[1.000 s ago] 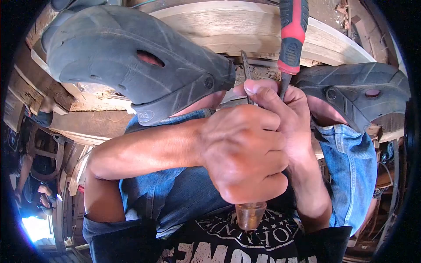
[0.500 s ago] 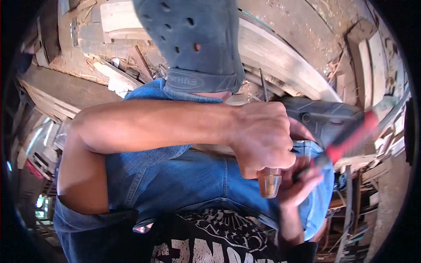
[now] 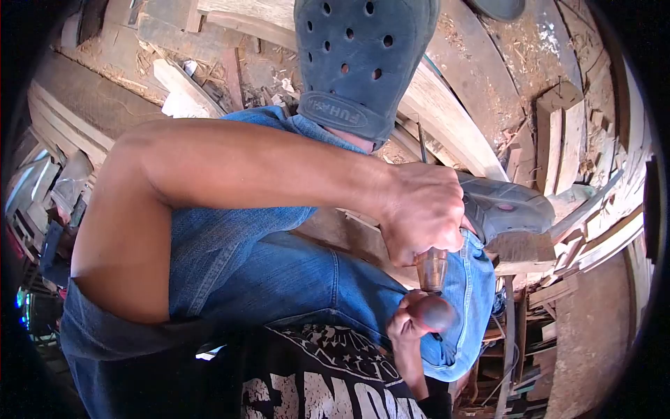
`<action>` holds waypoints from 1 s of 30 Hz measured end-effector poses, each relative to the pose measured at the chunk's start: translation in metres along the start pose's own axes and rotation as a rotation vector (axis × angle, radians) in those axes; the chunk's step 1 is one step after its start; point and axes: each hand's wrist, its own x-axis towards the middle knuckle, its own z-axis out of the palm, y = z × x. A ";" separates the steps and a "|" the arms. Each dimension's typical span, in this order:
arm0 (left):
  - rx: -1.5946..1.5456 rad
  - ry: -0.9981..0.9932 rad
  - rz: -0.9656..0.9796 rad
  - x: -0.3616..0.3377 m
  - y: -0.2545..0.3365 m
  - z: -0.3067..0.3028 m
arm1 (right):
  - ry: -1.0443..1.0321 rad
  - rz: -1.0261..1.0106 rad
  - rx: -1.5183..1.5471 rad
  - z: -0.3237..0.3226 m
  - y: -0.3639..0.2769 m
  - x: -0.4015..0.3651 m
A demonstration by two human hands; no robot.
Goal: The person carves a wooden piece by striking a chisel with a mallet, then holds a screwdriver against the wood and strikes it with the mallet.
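Note:
My left hand is closed around the translucent amber handle of a tool. Its thin dark shaft sticks out beyond the far side of the fist. Just below the handle's end, my right hand grips a red-and-black-handled tool, its rounded grey butt turned toward the camera. The far end of that tool is hidden. Both hands are over my jeans, near the lower leg at right. Whatever the shaft touches cannot be made out.
A dark clog covers one foot at the top centre, and another clog shows right of my left hand. Planks and wood scraps lie about on the ground. A wooden block stands at the upper right.
The red-and-black-handled tool has swung from the right of the amber handle to below its end, with my right hand moving left. The whole view has also shifted.

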 end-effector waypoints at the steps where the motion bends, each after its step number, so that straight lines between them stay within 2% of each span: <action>1: -0.010 -0.015 0.007 0.001 0.000 -0.001 | 0.050 -0.101 -0.047 0.004 -0.002 0.007; 3: -0.012 -0.034 0.002 -0.001 -0.001 -0.002 | -0.048 -0.054 0.216 -0.011 -0.001 0.007; 4: -0.001 -0.045 -0.014 0.000 0.000 0.001 | 0.148 -0.186 0.371 -0.002 0.005 0.004; 5: 0.014 -0.057 -0.030 0.000 0.001 0.002 | 0.167 -0.202 0.430 -0.002 0.004 0.005; 7: 0.014 -0.039 -0.017 -0.002 0.001 0.000 | -0.003 0.002 -0.021 -0.005 0.001 -0.004; 8: 0.011 -0.013 0.001 -0.001 0.001 0.000 | -0.012 -0.101 -0.075 -0.005 -0.002 0.003; 9: 0.021 -0.012 0.005 0.000 0.000 -0.001 | -0.006 -0.110 -0.076 -0.011 -0.004 0.006; 11: 0.010 -0.004 -0.012 0.000 0.001 0.001 | -0.035 -0.154 0.221 -0.025 -0.006 0.005; 12: 0.009 -0.001 -0.014 -0.001 0.001 0.002 | 0.067 -0.181 0.383 -0.018 -0.007 0.005; 13: 0.028 0.009 -0.005 -0.002 0.001 0.001 | 0.067 -0.183 0.384 -0.013 -0.003 -0.001; 15: 0.048 0.019 0.010 -0.001 0.003 0.001 | -0.043 0.091 -0.019 -0.010 0.005 -0.018; 16: 0.044 0.012 0.004 0.000 0.003 0.000 | -0.124 -0.053 -0.241 -0.023 0.001 -0.017; 17: 0.046 0.006 -0.008 -0.001 0.003 -0.002 | -0.120 -0.065 -0.236 -0.019 0.005 -0.012; 19: 0.021 0.024 -0.002 -0.002 0.002 0.001 | 0.123 -0.218 0.393 -0.016 -0.001 -0.001; 21: 0.016 0.036 0.021 -0.002 0.001 0.000 | 0.102 -0.226 0.405 -0.014 -0.007 0.005; 23: 0.036 0.012 0.008 -0.001 0.002 -0.001 | -0.088 -0.014 -0.064 -0.012 -0.002 -0.002; 24: 0.047 0.014 0.012 -0.001 0.000 -0.003 | 0.045 -0.159 -0.192 -0.014 -0.003 -0.005; 27: 0.035 0.067 0.056 -0.003 0.000 0.005 | 0.093 -0.241 0.393 -0.019 -0.005 0.009; 28: 0.041 0.099 0.075 -0.004 -0.002 0.004 | 0.073 -0.136 0.346 -0.020 -0.004 0.005; 29: 0.047 0.128 0.098 -0.003 -0.003 0.005 | -0.147 0.294 0.020 -0.019 -0.011 -0.005; 30: 0.027 0.181 0.133 -0.003 -0.004 0.006 | -0.053 0.124 -0.074 -0.017 -0.007 -0.002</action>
